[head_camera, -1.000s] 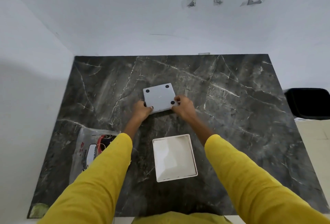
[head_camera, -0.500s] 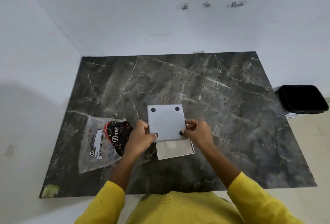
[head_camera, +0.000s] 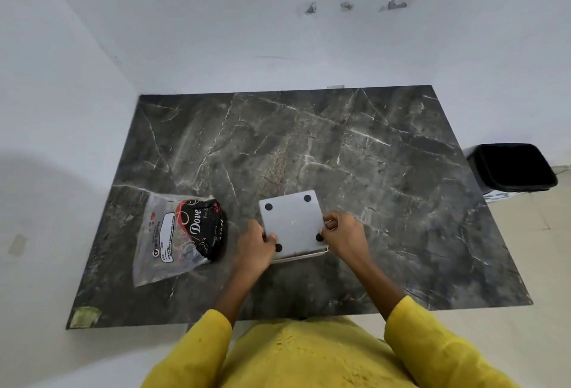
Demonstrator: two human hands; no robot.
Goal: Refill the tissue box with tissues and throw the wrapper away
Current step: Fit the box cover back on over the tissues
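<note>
Base panel (head_camera: 292, 222) now lowered onto the tissue box (head_camera: 304, 254), left hand (head_camera: 255, 248) and right hand (head_camera: 344, 233) both clamping it; wrapper (head_camera: 182, 233) at nine o'clock; we judge refill closing.

One dark marble table (head_camera: 386, 171) carries one clear tissue wrapper (head_camera: 173, 233) and one white tissue box (head_camera: 304, 254) under one grey base panel (head_camera: 293, 220) with four black feet. Two hands show, left hand (head_camera: 255, 250) and right hand (head_camera: 344, 233), with one black bin (head_camera: 513, 168) beside the table.

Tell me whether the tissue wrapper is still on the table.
Yes: the wrapper lies flat on the table, left of both hands, outside the bin.
</note>
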